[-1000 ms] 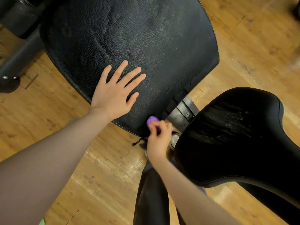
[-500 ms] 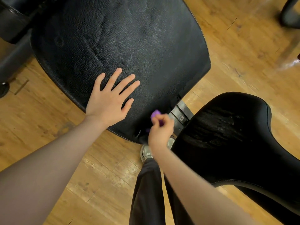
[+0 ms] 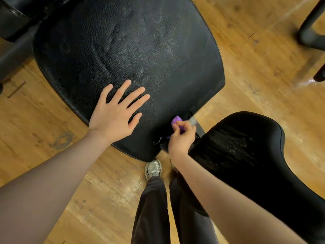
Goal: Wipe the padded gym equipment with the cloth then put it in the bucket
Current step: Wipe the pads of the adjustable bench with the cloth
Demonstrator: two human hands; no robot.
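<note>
left hand flat, fingers spread, on pebbled black pad; right hand pinches bunched purple cloth.

Warm, even indoor light; soft glare on the wooden floor; wide-angle bending at edges; slight motion blur throughout.
</note>
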